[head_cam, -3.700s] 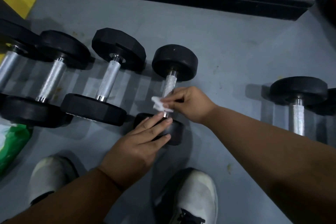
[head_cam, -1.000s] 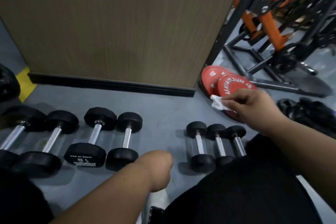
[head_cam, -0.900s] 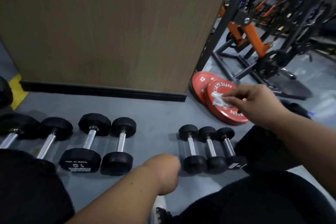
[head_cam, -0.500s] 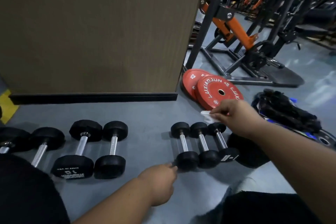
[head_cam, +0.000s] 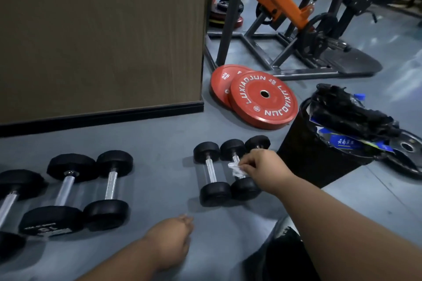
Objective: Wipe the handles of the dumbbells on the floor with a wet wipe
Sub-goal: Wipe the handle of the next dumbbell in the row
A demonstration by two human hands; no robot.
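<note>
Grey gym floor (head_cam: 159,143) carries: 3 small dumbbells (head_cam: 212,173) side by side, centre; larger dumbbells (head_cam: 109,189) in a row, left; 2 red weight plates (head_cam: 262,100) overlapping, approx. flat; black bin (head_cam: 315,162); machine frame (head_cam: 274,52) behind.

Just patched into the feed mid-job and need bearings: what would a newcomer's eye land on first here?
The two red weight plates stand out, lying overlapped on the grey floor by the corner of the wood-panelled wall. In front of them, the right hand pinches a white wet wipe against the handle of the middle dumbbell in a trio of small ones. A black bin stuffed with rubbish stands just right.
</note>
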